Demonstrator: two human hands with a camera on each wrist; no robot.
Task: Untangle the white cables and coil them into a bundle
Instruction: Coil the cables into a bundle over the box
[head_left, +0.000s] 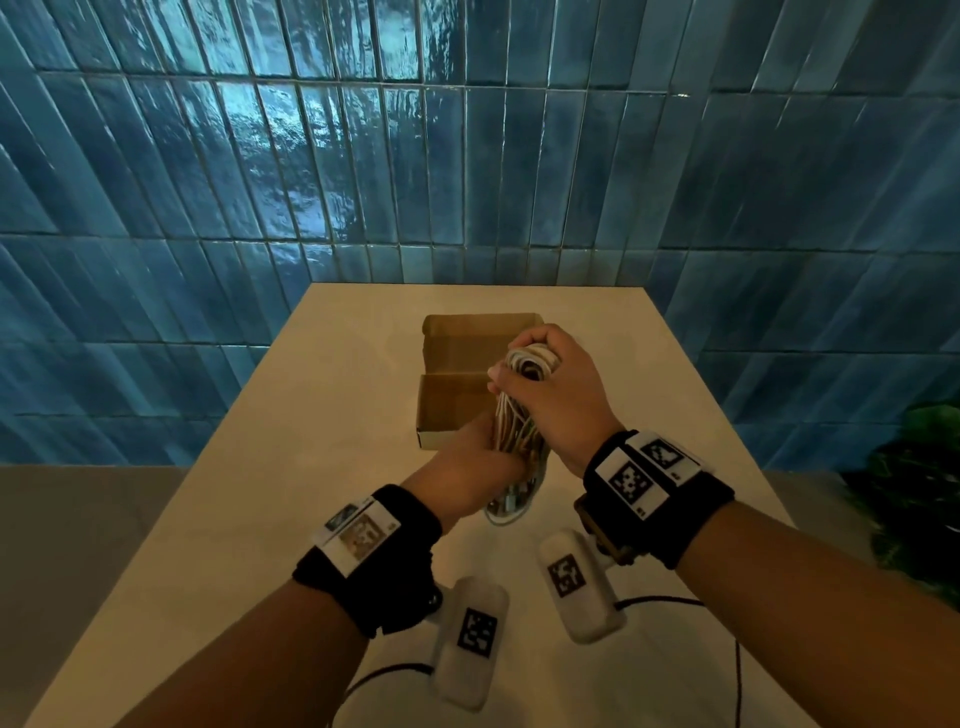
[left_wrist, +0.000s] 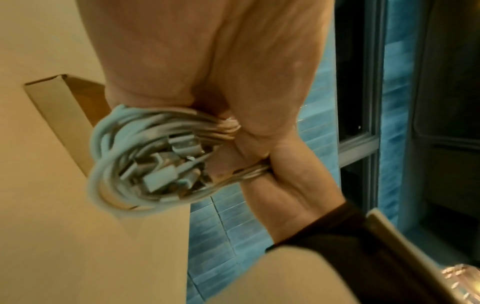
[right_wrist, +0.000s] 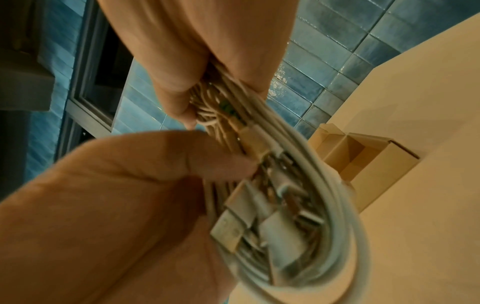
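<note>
Cables, white (head_left: 511, 423) and coiled into one bundle, hang between our hands above the table (head_left: 270, 499), just near of the open cardboard box (head_left: 457, 364). Our right hand (head_left: 550, 384) grips the top loops; our left hand (head_left: 470, 470) clasps the lower strands, connectors (left_wrist: 161, 174) bunched inside.

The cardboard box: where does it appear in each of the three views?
Head: cardboard box at centre, open on the table, behind the hands.
Left wrist: left of centre, partly hidden by the white cables.
Right wrist: right of centre, behind the cables.
Shared landmark: the blue tiled wall.
</note>
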